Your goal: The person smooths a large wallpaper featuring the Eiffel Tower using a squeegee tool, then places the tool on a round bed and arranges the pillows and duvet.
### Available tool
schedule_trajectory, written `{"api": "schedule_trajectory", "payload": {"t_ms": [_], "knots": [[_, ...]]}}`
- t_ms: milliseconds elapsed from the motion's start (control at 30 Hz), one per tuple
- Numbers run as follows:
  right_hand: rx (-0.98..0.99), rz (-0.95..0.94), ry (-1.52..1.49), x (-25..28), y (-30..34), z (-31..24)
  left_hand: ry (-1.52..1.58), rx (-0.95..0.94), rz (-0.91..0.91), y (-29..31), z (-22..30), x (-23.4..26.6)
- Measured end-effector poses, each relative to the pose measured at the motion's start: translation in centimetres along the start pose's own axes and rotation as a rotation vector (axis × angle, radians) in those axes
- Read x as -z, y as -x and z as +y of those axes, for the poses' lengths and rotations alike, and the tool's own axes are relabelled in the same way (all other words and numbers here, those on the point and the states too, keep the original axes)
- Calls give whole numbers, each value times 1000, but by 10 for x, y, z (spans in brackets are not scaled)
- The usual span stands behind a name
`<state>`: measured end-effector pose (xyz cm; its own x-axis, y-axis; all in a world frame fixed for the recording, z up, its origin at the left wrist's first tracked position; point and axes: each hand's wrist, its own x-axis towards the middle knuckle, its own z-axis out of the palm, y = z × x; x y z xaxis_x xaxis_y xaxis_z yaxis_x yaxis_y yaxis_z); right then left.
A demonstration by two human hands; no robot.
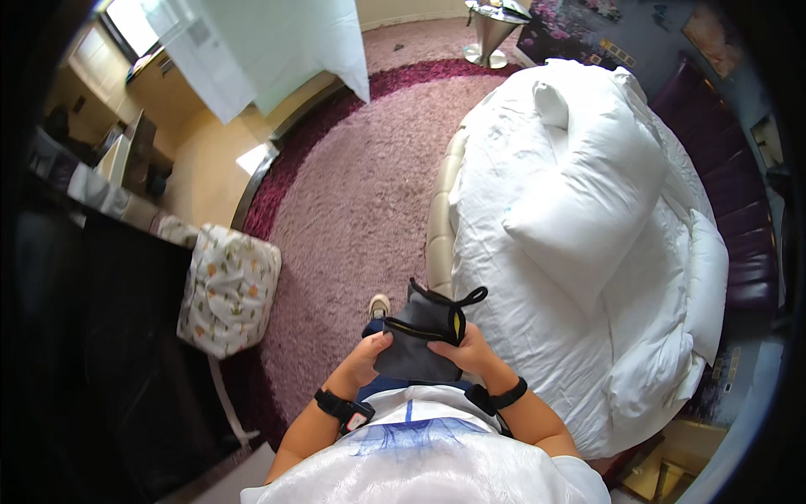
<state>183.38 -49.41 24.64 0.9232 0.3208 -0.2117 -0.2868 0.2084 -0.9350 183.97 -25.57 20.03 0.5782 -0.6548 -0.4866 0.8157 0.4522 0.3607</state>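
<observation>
Between my hands, in front of my waist, is a dark grey cloth piece [420, 359], pouch-like, with black edging and a black loop at its upper right. A bit of yellow shows inside the edging near the loop. My left hand [367, 353] grips its left side, thumb on top. On the right side, my right hand [472, 350] holds it close under the black edging, thumb across the front. The fingers behind the cloth are hidden. Each of my wrists has a black band.
To the right stands a round bed [537, 336] with rumpled white bedding and a large white pillow [588, 202]. A patterned fabric-covered seat [229, 290] is at the left. Pink carpet [361, 185] lies ahead, up to a raised edge. A silver conical stand [491, 38] is at the far end.
</observation>
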Motion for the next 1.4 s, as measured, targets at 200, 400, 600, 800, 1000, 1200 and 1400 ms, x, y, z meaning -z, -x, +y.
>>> {"api": "schedule_trajectory", "payload": {"t_ms": [200,400,600,800,1000,1200,1400], "knots": [[-73,251,90,-3,-72,-29,-135,-67,22,-57,106,2],[110,237,-22,6,-110,-41,-239,35,-83,-104,173,10],[82,417,357,30,-124,-61,-355,264,-116,-171,202,-29],[67,537,532,88,-158,-68,-706,321,-181,-264,221,-43],[78,470,-295,166,-207,-87,-724,121,-210,-338,274,-70],[-35,740,173,214,-281,-85,-762,106,-69,-410,296,-111],[41,916,503,261,-337,-62,-1273,-233,-135,-485,290,-88]]}}
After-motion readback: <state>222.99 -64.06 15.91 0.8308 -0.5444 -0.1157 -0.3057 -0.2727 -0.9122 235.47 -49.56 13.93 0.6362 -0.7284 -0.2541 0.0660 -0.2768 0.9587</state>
